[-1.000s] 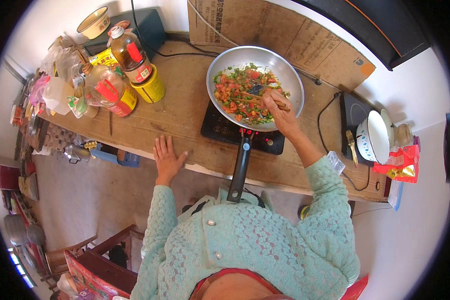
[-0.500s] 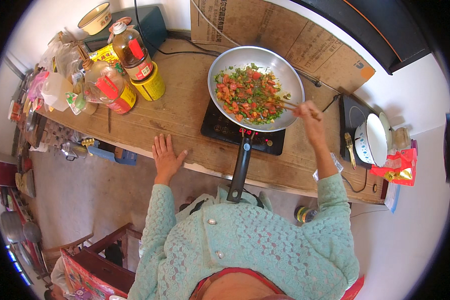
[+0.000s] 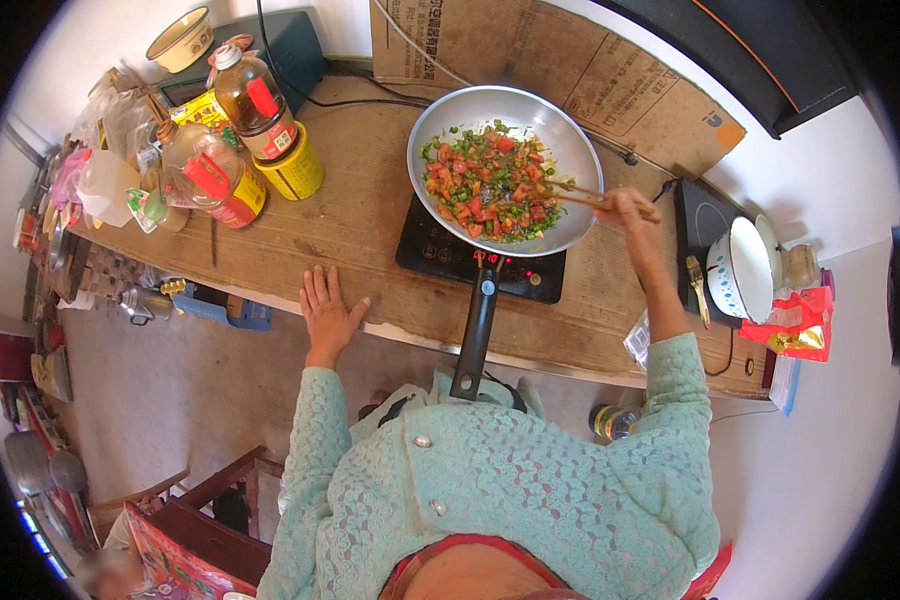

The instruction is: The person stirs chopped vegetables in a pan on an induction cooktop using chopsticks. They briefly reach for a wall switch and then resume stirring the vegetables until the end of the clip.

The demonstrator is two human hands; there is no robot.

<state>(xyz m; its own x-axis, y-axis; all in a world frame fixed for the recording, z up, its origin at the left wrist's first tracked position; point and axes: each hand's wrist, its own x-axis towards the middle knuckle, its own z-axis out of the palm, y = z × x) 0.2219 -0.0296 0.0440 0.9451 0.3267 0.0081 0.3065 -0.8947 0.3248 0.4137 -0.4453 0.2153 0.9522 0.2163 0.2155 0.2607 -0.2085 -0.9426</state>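
I can't make out the tips of the chopsticks (image 3: 582, 190), buried in the chopped red and green food (image 3: 485, 180), and the plastic bags (image 3: 130, 118) at far left blur into clutter. The frying pan (image 3: 572, 160) contains that food; 1 bottle (image 3: 255, 97) contains dark liquid. My right grip (image 3: 631, 214) is closed around the chopsticks just outside the pan's right rim, with the pan on the black cooker (image 3: 532, 281). My left grip (image 3: 331, 312) lies flat, fingers spread, on the table (image 3: 362, 210).
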